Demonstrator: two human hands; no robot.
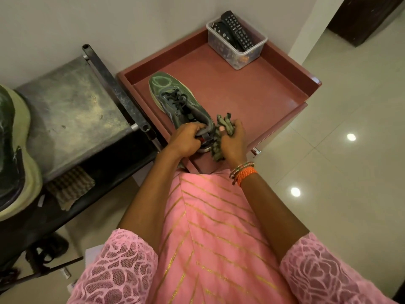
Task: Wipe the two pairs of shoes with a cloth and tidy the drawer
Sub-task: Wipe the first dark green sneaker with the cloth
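A dark green sneaker (175,97) with black laces lies in the open reddish-brown drawer (258,88), toe pointing away from me. My left hand (186,137) grips its heel collar. My right hand (233,137) holds a crumpled greenish cloth (221,126) pressed against the heel's right side. A second green sneaker (15,150) with a pale sole stands on the dusty rack at the far left, partly cut off by the frame.
A clear plastic box (237,43) with a black remote and small items sits in the drawer's far corner. A dusty metal shoe rack (72,115) stands left of the drawer, with a folded checked cloth (70,187) on its lower shelf. Sandals (46,251) lie on the floor below.
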